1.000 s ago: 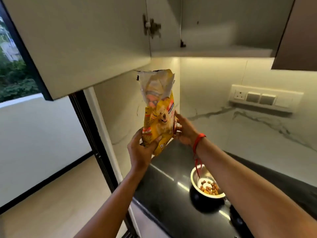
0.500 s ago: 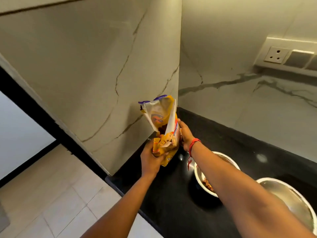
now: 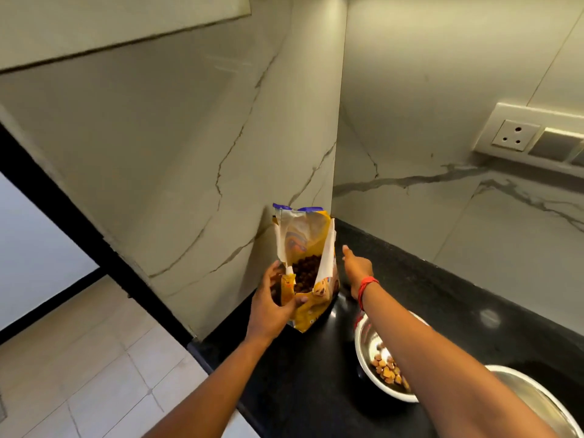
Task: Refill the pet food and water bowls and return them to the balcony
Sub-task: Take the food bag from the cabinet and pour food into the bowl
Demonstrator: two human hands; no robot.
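Black stone table (image 3: 300,380) bears an open yellow food bag (image 3: 316,308), upright at eleven o'clock from the steel bowl (image 3: 368,339) of kibble; a second bowl (image 3: 537,403) sits at its four o'clock. The left hand (image 3: 271,308) curls its fingers (image 3: 271,275) round the bag's lower side. The right hand (image 3: 358,268), at the bag's three o'clock, is spread, grasping nothing.

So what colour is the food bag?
The food bag is mainly yellow with a purple top edge; head view.
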